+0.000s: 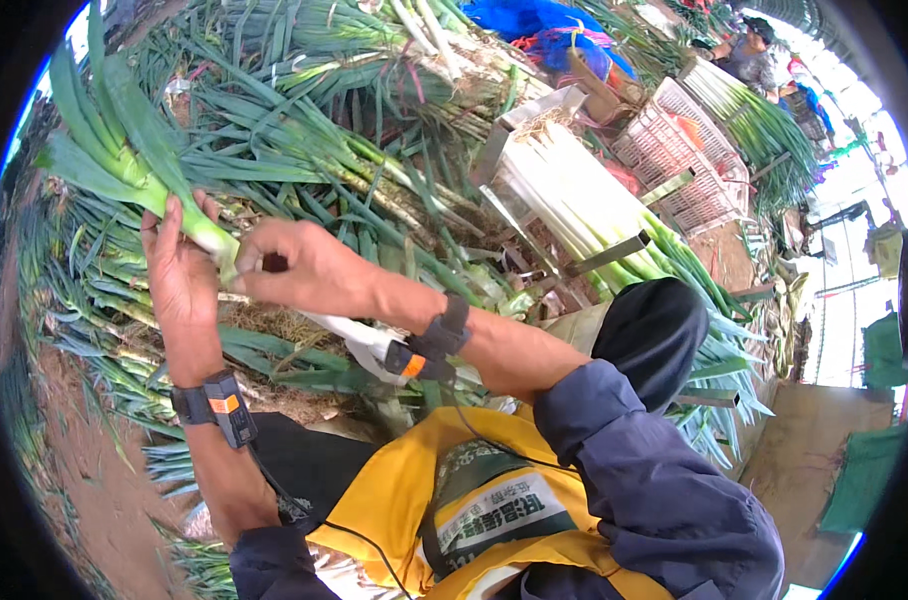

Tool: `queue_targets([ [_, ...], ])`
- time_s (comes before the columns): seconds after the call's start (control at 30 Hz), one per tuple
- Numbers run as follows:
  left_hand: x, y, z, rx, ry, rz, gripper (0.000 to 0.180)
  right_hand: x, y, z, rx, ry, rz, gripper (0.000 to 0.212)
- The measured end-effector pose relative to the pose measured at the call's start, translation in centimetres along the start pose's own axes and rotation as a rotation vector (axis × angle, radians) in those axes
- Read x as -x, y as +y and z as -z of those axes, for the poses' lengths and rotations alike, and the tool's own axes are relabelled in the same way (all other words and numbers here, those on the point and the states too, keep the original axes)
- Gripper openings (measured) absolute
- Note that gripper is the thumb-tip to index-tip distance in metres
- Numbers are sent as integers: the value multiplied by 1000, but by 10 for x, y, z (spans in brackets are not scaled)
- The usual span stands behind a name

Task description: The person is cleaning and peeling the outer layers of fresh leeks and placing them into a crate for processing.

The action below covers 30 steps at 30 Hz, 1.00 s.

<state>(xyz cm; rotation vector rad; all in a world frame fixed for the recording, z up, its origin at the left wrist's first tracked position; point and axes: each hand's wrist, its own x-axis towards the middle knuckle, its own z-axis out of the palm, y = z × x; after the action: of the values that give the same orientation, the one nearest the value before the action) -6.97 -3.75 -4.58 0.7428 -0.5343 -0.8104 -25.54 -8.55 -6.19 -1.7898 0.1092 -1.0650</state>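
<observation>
My left hand [179, 275] grips a leek [139, 165] around its pale lower stalk, with the green leaves fanning up to the upper left. My right hand [299, 265] closes on the same leek just beside the left hand, pinching at its outer skin near the white end. The white shaft [349, 335] runs down and right under my right wrist. Both wrists carry black bands with orange-marked sensor boxes.
A big heap of uncleaned leeks [304, 130] lies ahead. Trimmed white leeks [574, 200] are stacked in a metal-framed rack to the right. Pale plastic crates [674, 160] stand behind it. Another person [749, 50] sits at the far upper right. Bare earth [84, 450] shows lower left.
</observation>
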Motion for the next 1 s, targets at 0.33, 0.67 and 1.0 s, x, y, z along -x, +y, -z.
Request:
queue_targets([
  [0.33, -23, 26, 30, -144, 240, -421, 57, 86, -53, 39, -144, -445, -904, 32],
  [0.67, -38, 42, 86, 30, 214, -254, 31, 105, -29, 66, 140, -308, -875, 38],
  [1.0, -36, 49, 113, 517, 208, 20, 40, 61, -9, 25, -516, -437, -935, 87],
])
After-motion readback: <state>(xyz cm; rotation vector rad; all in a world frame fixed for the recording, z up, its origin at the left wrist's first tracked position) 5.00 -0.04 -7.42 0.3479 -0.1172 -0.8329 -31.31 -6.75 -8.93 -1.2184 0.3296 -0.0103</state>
